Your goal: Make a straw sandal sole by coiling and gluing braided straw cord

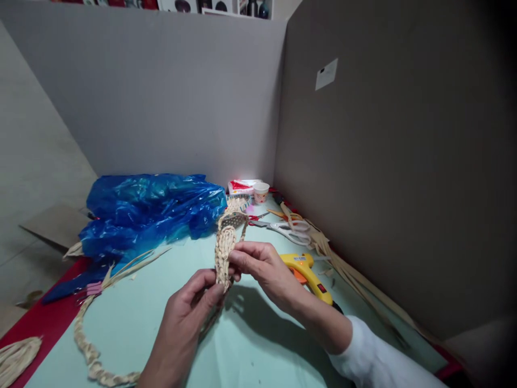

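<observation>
A narrow, pale woven straw piece [225, 248] stands upright over the table, made of braided rows with a rounded inner coil. My left hand [188, 310] pinches its lower end between thumb and fingers. Higher up, my right hand [264, 267] grips its right edge, thumb and index finger pressed together. A long braid [89, 353] curves over the table at the left, with a pink clip [94, 288] near its loose strands. Just beyond my right hand lies a yellow glue gun [309, 272].
A blue plastic bag [153, 207] is heaped at the back left. White-handled scissors [293, 230], a paper cup [260, 192] and a red-and-white packet [239, 187] sit further back. Long straw strands [351, 277] run along the right partition [379, 188]. A straw bundle [18, 358] lies front left.
</observation>
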`<state>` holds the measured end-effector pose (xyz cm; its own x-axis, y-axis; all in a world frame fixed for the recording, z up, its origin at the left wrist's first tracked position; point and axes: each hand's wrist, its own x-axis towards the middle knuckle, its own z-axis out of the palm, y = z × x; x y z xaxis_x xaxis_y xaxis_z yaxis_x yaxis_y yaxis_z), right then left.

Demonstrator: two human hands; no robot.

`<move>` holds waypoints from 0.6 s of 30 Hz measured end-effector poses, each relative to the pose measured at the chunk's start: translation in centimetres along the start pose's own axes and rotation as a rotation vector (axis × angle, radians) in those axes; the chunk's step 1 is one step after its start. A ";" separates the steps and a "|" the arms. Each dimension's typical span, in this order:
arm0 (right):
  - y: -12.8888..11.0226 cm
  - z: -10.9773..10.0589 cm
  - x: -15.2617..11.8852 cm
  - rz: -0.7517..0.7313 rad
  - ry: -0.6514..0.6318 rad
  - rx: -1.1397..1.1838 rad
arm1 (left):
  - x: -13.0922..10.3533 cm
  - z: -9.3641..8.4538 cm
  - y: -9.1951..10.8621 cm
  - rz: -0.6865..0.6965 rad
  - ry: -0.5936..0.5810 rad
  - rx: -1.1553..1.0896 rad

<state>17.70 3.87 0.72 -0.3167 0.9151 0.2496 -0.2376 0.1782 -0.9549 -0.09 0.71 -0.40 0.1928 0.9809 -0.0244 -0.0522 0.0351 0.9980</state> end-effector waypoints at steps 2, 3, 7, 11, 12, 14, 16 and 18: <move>-0.3 0.2 -0.2 -0.016 0.023 -0.005 | 0.0 -0.3 0.1 0.027 -0.031 0.092; -0.4 0.4 -0.4 -0.025 0.041 -0.009 | 0.0 -0.5 0.1 0.022 -0.046 0.137; -0.6 1.0 -0.9 -0.051 0.117 -0.018 | -0.1 -0.7 0.1 -0.032 -0.098 0.209; -0.6 0.8 -0.9 -0.080 0.188 0.012 | -0.3 -0.2 0.4 -0.070 -0.104 0.197; -0.6 0.6 -0.8 -0.095 0.218 0.030 | -0.4 0.1 0.5 -0.083 -0.087 0.197; -0.7 -0.1 -0.6 -0.120 0.275 0.071 | -0.7 0.6 0.8 -0.083 -0.041 0.203; -0.9 -0.7 -0.4 -0.124 0.305 0.104 | -1.0 0.9 1.2 -0.067 0.009 0.202; -1.1 -1.2 -0.2 -0.113 0.311 0.121 | -1.4 1.1 1.4 -0.073 0.055 0.175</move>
<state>19.13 3.95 1.49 0.0084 0.9618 0.2737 -0.3680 0.2575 -0.8935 0.64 -0.84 1.14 0.1356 0.9862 -0.0953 0.1325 0.0773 0.9882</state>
